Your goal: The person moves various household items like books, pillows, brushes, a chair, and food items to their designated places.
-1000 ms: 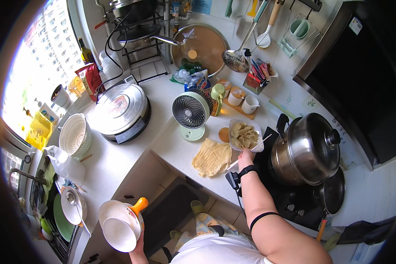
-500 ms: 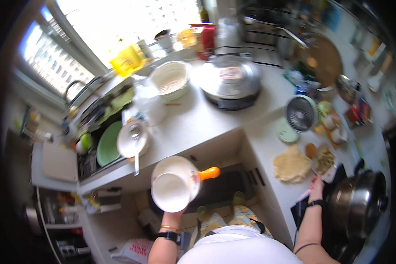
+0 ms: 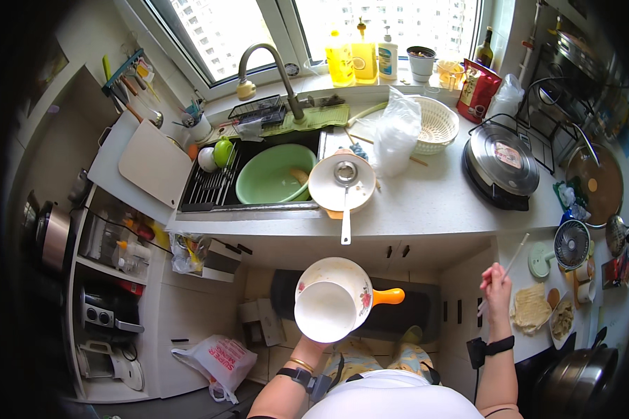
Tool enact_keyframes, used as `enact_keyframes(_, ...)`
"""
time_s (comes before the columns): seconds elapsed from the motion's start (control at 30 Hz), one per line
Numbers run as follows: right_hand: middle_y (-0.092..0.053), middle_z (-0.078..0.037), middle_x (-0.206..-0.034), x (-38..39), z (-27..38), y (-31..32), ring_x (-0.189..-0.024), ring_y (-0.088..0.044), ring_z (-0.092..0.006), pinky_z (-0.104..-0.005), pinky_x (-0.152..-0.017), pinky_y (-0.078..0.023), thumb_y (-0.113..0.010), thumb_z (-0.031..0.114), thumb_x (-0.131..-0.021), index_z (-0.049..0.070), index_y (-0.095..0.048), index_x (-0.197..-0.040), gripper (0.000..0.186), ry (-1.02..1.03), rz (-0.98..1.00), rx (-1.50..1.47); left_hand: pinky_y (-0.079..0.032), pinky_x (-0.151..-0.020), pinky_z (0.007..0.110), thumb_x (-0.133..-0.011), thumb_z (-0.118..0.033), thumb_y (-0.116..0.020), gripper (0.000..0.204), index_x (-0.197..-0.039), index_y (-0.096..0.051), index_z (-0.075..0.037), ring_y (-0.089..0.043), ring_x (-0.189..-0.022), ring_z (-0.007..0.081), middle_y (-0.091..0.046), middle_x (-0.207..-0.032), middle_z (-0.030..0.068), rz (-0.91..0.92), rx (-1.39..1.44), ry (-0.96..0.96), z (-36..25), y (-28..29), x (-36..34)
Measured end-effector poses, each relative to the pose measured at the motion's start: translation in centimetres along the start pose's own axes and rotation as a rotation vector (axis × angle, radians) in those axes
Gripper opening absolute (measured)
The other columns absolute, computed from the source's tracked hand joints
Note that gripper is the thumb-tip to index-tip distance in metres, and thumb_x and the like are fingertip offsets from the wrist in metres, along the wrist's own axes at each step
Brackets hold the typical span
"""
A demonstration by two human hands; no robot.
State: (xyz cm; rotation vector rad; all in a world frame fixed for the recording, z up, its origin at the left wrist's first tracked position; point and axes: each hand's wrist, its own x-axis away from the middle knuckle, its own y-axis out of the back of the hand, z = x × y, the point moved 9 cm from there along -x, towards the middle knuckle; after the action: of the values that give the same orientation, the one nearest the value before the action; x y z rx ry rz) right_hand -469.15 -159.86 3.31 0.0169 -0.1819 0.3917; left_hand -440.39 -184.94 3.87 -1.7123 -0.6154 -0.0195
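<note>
My left hand point(image 3: 313, 347) is closed on two nested or overlapping bowls in front of my body. One is a plain white bowl point(image 3: 324, 312); beneath or behind it shows a white flower-patterned bowl point(image 3: 356, 276) with an orange handle point(image 3: 388, 297). Most of my left fingers are hidden under them. My right hand point(image 3: 495, 283) is raised beside the right counter, its fingers closed around a thin pale stick point(image 3: 516, 255), perhaps a chopstick. Near it on the counter lie a flat piece of dough point(image 3: 531, 308) and a dish of chopped food point(image 3: 562, 318).
A ladle point(image 3: 346, 213) lies across another bowl point(image 3: 321, 185) at the sink's edge. The sink holds a green basin point(image 3: 255, 190). A round electric pan point(image 3: 502, 155) and a woven basket point(image 3: 437, 126) stand on the back counter. At lower right is a steel pot point(image 3: 580, 380).
The view has swung toward the right, over the counters. My right hand has lifted from beside the dish of food, holding the stick. My left hand keeps the bowls.
</note>
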Motion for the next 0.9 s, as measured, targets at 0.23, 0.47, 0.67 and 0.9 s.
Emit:
enact_keyframes(0.23,-0.054,0.001,-0.066,6.2,2.4,-23.1,-0.056,-0.048,-0.0049,-0.0186,-0.049,-0.034,-0.048,0.028,-0.094,0.005,-0.058,-0.080,0.029,-0.142,0.486,0.053,-0.040,-0.099,0.048,-0.094,-0.050,-0.033,0.056,-0.137,-0.031,-0.015,-0.043,-0.124,0.0269,-0.039,-0.138,0.0096,-0.061,-0.366,-0.180,-13.8,8.3,4.8)
enact_keyframes(0.47,-0.060,-0.001,-0.075,8.2,4.4,-35.1,-0.061,-0.051,-0.0067,-0.0215,-0.056,-0.041,-0.058,0.021,-0.089,0.002,-0.059,-0.084,0.021,-0.060,0.601,0.106,-0.040,-0.100,0.046,-0.094,-0.049,-0.033,0.057,-0.138,-0.030,-0.012,-0.043,-0.123,0.0261,-0.039,-0.137,0.0103,-0.022,-0.221,-0.294,-22.6,8.3,7.0)
enact_keyframes(0.67,-0.062,-0.001,-0.072,4.5,5.8,-34.2,-0.063,-0.052,-0.0064,-0.0226,-0.060,-0.041,-0.058,0.025,-0.089,0.002,-0.064,-0.089,0.024,-0.108,0.505,0.205,-0.036,-0.102,0.050,-0.093,-0.052,-0.031,0.059,-0.139,-0.028,-0.015,-0.039,-0.127,0.0283,-0.037,-0.139,0.0098,0.006,-0.238,-0.322,-25.3,7.0,6.9)
enact_keyframes(0.9,-0.065,-0.006,-0.092,4.0,7.1,-40.6,-0.087,-0.056,-0.0113,-0.0254,-0.078,-0.044,-0.057,0.035,-0.089,0.003,-0.060,-0.111,0.039,0.016,0.786,0.218,-0.038,-0.100,0.049,-0.092,-0.053,-0.033,0.059,-0.138,-0.032,-0.016,-0.042,-0.125,0.0265,-0.039,-0.137,0.0080,0.011,-0.257,-0.210,-25.4,2.8,2.5)
